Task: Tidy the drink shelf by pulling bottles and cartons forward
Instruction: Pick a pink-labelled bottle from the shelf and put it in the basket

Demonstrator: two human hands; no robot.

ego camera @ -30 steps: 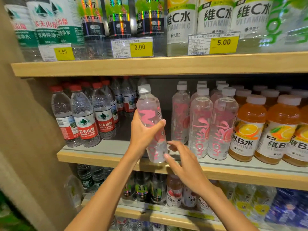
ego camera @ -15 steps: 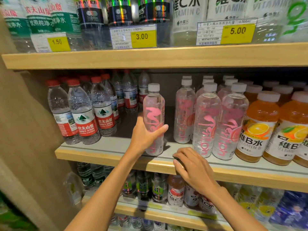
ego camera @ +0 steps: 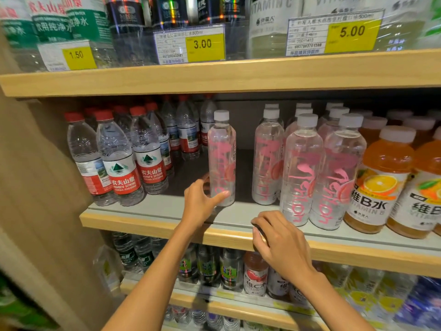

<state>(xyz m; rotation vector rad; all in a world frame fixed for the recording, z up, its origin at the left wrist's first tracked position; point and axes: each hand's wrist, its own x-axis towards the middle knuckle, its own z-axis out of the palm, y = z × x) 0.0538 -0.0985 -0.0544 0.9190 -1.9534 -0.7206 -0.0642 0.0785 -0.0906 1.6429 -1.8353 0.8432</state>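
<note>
A clear bottle with pink lettering and a white cap [ego camera: 221, 154] stands upright on the middle shelf [ego camera: 152, 218], alone in a gap. My left hand [ego camera: 201, 205] holds its base, thumb in front and fingers behind. My right hand [ego camera: 278, 237] rests on the shelf's wooden front edge with fingers curled, holding nothing that I can see. More pink-lettered bottles [ego camera: 303, 168] stand in rows to the right.
Red-capped water bottles [ego camera: 121, 158] fill the left of the shelf, orange vitamin drinks [ego camera: 381, 180] the right. An upper shelf [ego camera: 214, 75] with price tags sits above, lower shelves with more drinks below. A wooden side panel [ego camera: 31, 187] bounds the left.
My left hand set the tilted pink-lettered bottle down upright on the shelf and slid to its base. My right hand dropped from near the bottle to the shelf edge.
</note>
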